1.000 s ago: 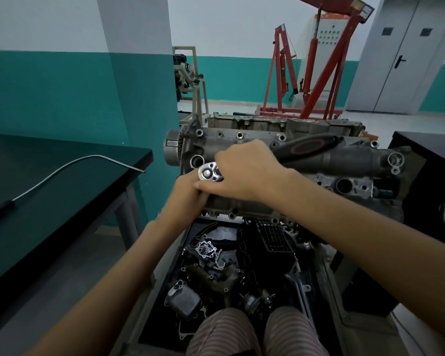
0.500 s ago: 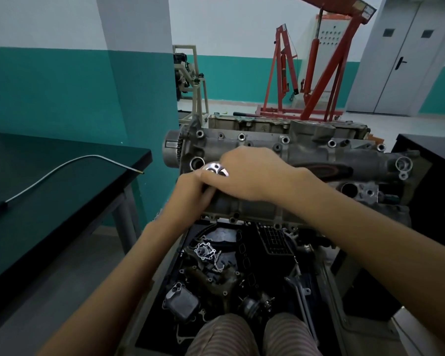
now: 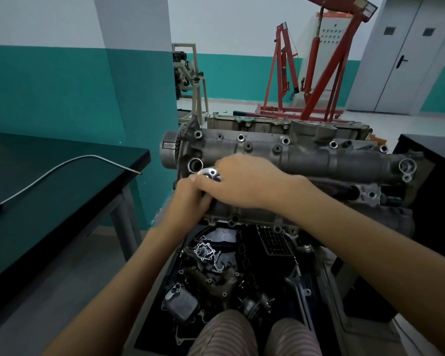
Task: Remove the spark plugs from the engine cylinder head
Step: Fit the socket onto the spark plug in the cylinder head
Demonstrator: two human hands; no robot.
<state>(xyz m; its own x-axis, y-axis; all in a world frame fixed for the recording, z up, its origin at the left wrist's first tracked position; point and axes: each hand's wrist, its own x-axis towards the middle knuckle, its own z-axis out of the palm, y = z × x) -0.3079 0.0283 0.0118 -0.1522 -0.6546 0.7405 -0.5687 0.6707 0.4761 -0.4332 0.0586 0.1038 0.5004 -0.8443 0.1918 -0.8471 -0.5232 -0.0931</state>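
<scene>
Head view: right hand [image 3: 244, 183] grips ratchet [image 3: 210, 173] on head [image 3: 306, 158], handle swung nearer than a second ago; left hand [image 3: 190, 199] steadies below, grip unclear; plug hidden, likely loosening

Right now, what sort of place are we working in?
Most likely an auto repair or training workshop: a bare engine cylinder head on a stand, a red engine hoist behind it, and loose engine parts in the tray below.
</scene>
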